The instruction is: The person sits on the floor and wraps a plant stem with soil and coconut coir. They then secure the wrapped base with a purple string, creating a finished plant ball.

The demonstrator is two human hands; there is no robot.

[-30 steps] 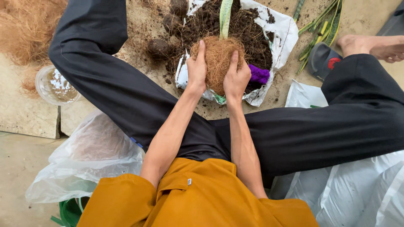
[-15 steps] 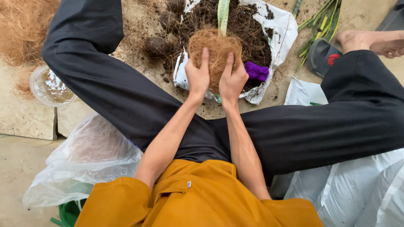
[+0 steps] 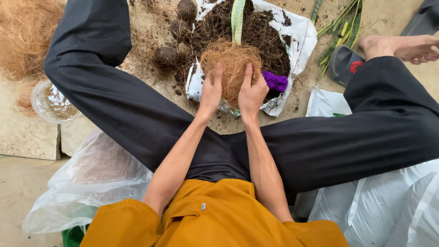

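A ball of brown coconut fibre (image 3: 232, 64) with a striped green leaf (image 3: 237, 16) standing out of its top sits between my two hands. My left hand (image 3: 211, 91) presses its left side and my right hand (image 3: 251, 91) presses its right side, fingers pointing up along it. Under the ball lies a white plastic sheet (image 3: 303, 36) heaped with dark soil (image 3: 260, 32). A purple cloth (image 3: 275, 82) lies on the sheet just right of my right hand.
Three soil balls (image 3: 165, 56) rest on the ground left of the sheet. Loose coconut fibre (image 3: 23, 32) is piled far left beside a clear plastic bowl (image 3: 52, 103). Cut green leaves (image 3: 340, 23) and a dark sandal (image 3: 344, 64) lie right. Plastic bags (image 3: 91, 178) flank my legs.
Both hands have shifted on the fibre ball, sliding lower and squeezing its sides. The view has tilted slightly; the ball stays over the soil sheet.
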